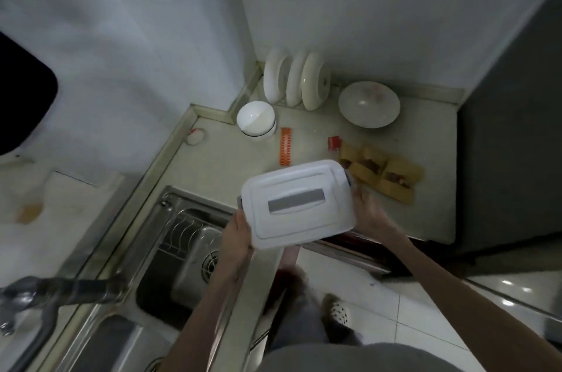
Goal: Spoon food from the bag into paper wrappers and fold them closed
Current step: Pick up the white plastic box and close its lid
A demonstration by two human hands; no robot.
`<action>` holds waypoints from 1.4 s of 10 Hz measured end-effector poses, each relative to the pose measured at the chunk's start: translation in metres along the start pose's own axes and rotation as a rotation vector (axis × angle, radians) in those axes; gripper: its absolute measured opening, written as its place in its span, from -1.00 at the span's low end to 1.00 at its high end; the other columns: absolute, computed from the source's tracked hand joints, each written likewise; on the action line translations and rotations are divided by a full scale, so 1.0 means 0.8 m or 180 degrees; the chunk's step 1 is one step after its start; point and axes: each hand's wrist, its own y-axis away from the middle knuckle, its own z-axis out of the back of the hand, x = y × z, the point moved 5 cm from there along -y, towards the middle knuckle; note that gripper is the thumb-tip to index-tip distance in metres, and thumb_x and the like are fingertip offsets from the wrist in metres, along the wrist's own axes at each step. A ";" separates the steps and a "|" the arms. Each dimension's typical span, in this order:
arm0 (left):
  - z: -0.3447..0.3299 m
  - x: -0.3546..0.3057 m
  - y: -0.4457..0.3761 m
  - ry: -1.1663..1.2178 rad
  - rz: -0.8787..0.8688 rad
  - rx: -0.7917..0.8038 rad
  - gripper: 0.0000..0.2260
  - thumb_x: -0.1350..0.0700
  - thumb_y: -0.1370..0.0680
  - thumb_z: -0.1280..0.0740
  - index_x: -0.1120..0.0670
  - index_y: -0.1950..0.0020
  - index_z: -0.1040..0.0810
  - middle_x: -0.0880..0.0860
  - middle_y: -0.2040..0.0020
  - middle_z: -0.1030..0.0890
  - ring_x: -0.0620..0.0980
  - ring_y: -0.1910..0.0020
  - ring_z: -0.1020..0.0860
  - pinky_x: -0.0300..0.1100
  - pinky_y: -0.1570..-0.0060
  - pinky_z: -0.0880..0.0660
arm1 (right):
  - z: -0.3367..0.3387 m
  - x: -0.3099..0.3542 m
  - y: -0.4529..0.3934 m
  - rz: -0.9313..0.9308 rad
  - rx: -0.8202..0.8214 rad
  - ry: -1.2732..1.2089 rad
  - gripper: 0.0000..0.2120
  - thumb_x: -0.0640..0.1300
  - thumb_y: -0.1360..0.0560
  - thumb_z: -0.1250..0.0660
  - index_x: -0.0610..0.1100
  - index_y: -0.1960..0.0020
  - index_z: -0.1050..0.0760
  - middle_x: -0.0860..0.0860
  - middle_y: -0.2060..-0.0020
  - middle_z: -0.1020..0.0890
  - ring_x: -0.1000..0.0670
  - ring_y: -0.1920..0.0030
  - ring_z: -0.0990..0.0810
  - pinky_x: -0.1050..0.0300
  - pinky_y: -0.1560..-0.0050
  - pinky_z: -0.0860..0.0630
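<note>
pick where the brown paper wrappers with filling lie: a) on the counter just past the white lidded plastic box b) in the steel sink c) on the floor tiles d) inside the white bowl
a: the brown paper wrappers lie open on the pale counter, just beyond the white lidded plastic box, which the left hand and right hand hold by its two ends.

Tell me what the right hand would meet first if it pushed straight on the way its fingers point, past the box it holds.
Probably the brown paper wrappers with food, lying just beyond the right hand on the counter. The hand holds the white lidded box above counter level, so it might pass over them; depth is unclear.
</note>
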 end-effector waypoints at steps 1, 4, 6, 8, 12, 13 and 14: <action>0.008 0.026 -0.032 0.0551 0.0624 -0.0110 -0.55 -0.01 -0.70 0.00 0.29 -0.23 -0.52 0.27 -0.08 -0.61 0.20 -0.05 -0.60 0.10 -0.05 -0.57 | -0.025 0.014 -0.043 -0.1331 0.0784 -0.0900 -0.52 0.08 -0.63 0.11 -0.04 -0.28 -0.49 0.15 0.08 -0.66 0.18 0.08 -0.58 0.44 0.18 -0.37; 0.024 0.073 -0.157 0.0552 0.0965 -0.0291 -0.77 0.27 -0.64 -0.09 0.25 0.06 -0.52 0.18 0.14 -0.54 0.11 0.09 -0.50 0.05 0.01 -0.49 | -0.142 0.048 -0.142 -0.1062 0.2548 -0.0635 -0.77 -0.20 -0.60 -0.09 -0.01 0.18 -0.37 0.03 0.28 -0.45 0.06 0.31 -0.47 0.20 0.27 -0.49; 0.037 0.045 -0.235 0.0554 0.0443 -0.0279 -0.73 0.32 -0.61 -0.11 0.13 -0.09 -0.58 0.14 0.07 -0.61 0.08 0.09 -0.52 -0.05 0.09 -0.44 | -0.173 0.033 -0.155 -0.1857 0.2656 -0.1011 -0.75 -0.25 -0.57 -0.13 -0.09 0.27 -0.35 -0.04 0.38 -0.47 0.03 0.39 -0.45 0.20 0.35 -0.44; 0.038 0.035 -0.277 0.0365 0.0502 -0.0361 -0.74 0.18 -0.62 -0.20 0.08 -0.25 -0.58 0.10 -0.09 -0.64 0.06 -0.05 -0.57 -0.06 -0.04 -0.48 | -0.194 0.022 -0.166 -0.2409 0.3096 -0.0911 -0.84 -0.19 -0.61 -0.12 -0.20 0.09 -0.41 -0.10 0.24 -0.56 -0.03 0.30 -0.52 0.14 0.24 -0.52; 0.044 -0.003 -0.262 -0.0537 -0.0164 -0.0677 -0.78 0.20 -0.56 -0.31 0.19 -0.18 -0.60 0.11 -0.01 -0.63 0.04 0.06 -0.56 -0.14 0.03 -0.45 | -0.190 0.041 -0.208 -0.0414 0.2530 0.0467 -0.74 -0.13 -0.55 -0.21 -0.09 0.32 -0.34 -0.09 0.23 -0.56 0.06 0.34 -0.42 0.17 0.27 -0.43; 0.042 -0.003 -0.266 -0.0535 0.0087 -0.0701 -0.77 0.21 -0.55 -0.29 0.21 -0.18 -0.62 0.16 -0.03 -0.67 0.08 0.04 -0.58 -0.18 0.06 -0.41 | -0.197 0.042 -0.206 -0.0536 0.2505 0.0156 -0.64 -0.16 -0.54 -0.24 -0.09 0.41 -0.24 -0.02 0.42 -0.43 0.11 0.46 -0.35 0.26 0.41 -0.30; 0.041 -0.007 -0.267 -0.0634 0.0208 -0.0663 -0.78 0.23 -0.55 -0.27 0.21 -0.14 -0.64 0.18 -0.01 -0.67 0.15 0.02 -0.59 -0.18 0.09 -0.38 | -0.195 0.043 -0.209 -0.0598 0.2534 -0.0092 -0.62 -0.17 -0.53 -0.25 -0.12 0.42 -0.24 -0.05 0.49 -0.41 0.02 0.47 -0.40 0.22 0.41 -0.29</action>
